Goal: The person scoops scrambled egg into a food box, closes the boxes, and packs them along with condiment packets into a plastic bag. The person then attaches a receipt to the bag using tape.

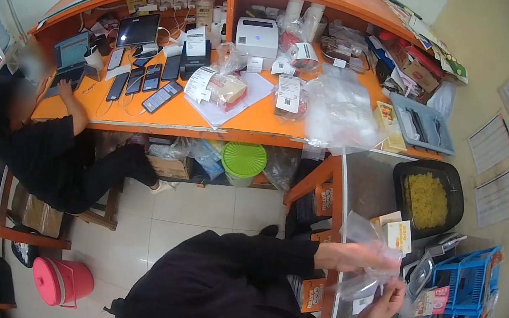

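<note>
Over the side counter (368, 177), my left hand (362, 257) reaches in from the left with its fingers wrapped round a clear plastic bag (364, 231). Just below it, my right hand (385, 306) pinches the same bag's film. What the bag contains, if anything, I cannot make out. A white label with a square code (362, 304) shows beside my right hand. Close behind the hands stands a small white and yellow box (397, 235). A black tray of yellow food (424, 199) sits farther back.
A blue plastic rack (464, 285) stands right of my hands. On the orange desk (206, 126) are phones (161, 96), a label printer (257, 38), labelled packages (288, 94) and clear bags (343, 106). A seated person (44, 139) is at the left. A pink bucket (62, 282) stands on the floor.
</note>
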### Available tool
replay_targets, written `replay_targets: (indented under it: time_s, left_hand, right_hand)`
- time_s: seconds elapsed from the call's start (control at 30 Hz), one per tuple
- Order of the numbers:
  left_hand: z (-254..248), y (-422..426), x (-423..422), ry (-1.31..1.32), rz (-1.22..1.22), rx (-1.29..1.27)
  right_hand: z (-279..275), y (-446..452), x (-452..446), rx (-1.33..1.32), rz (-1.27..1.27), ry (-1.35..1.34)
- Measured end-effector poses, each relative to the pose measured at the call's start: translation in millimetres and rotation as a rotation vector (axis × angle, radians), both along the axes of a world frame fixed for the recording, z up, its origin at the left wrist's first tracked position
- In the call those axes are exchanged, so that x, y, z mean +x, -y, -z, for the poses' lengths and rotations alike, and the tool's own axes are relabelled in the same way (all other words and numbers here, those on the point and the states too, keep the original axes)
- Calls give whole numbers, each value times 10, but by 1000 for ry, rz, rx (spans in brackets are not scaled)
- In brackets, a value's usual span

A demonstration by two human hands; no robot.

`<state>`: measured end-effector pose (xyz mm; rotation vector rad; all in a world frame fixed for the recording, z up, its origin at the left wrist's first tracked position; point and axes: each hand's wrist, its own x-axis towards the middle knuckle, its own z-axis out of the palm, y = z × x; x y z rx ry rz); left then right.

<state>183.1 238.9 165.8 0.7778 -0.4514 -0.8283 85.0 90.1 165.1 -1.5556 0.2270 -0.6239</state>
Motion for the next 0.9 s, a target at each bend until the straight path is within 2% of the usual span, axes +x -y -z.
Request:
replay_targets:
  time_s: [0.03, 0.1, 0.13, 0.2, 0.3, 0.33, 0.4, 0.43, 0.5, 0.53, 0.57, 0.63, 0.67, 0.7, 0.73, 0.77, 0.8, 0.87, 0.9]
  left_hand:
    - [8, -54, -1, 225, -26, 20]
    - [169, -247, 189, 584, -253, 185]
    - [270, -366, 314, 763, -367, 268]
    - [429, -602, 536, 715, -492, 401]
    - [170, -788, 408, 867, -738, 785]
    - [190, -709, 409, 1039, -843, 697]
    - [292, -374, 462, 1379, -1036, 497]
    - [532, -201, 493, 1230, -648, 577]
    - [929, 261, 479, 978, -690, 575]
    - [835, 317, 424, 858, -705, 570]
    - [763, 345, 341, 712, -706, 555]
    - [560, 410, 126, 767, -838, 548]
    - [489, 435, 7, 792, -899, 547]
    - [334, 432, -124, 810, -806, 461]
    - [153, 416, -282, 823, -710, 372]
    - [-3, 380, -424, 835, -611, 280]
    - [-143, 292, -532, 958, -546, 238]
    - [-367, 100, -731, 1201, -350, 90]
    - [-319, 67, -754, 1291, -383, 89]
  right_hand:
    - [0, 61, -23, -206, 122, 20]
    - [39, 356, -112, -602, 374, -8]
    - [29, 378, -180, -662, 426, 12]
    - [1, 411, -264, -782, 525, 57]
    - [10, 608, -284, -663, 378, 70]
    - [-5, 617, -302, -638, 323, 79]
    - [-42, 490, -177, -506, 40, 64]
    - [-86, 390, -102, -439, -98, 55]
    - [-116, 218, -29, -839, 212, -48]
    - [-147, 137, 1, -1035, 377, -102]
    - [-268, 89, -30, -1246, 557, 70]
    - [-94, 66, -245, -1135, 294, 464]
    - [33, 71, -298, -1036, 180, 414]
    - [160, 74, -349, -930, 81, 361]
    - [324, 89, -355, -783, 9, 80]
    - [424, 117, -342, -705, -29, -49]
    - [525, 144, -326, -630, -60, -180]
    - [504, 295, -175, -643, 4, -179]
    - [438, 459, -161, -647, 76, -193]
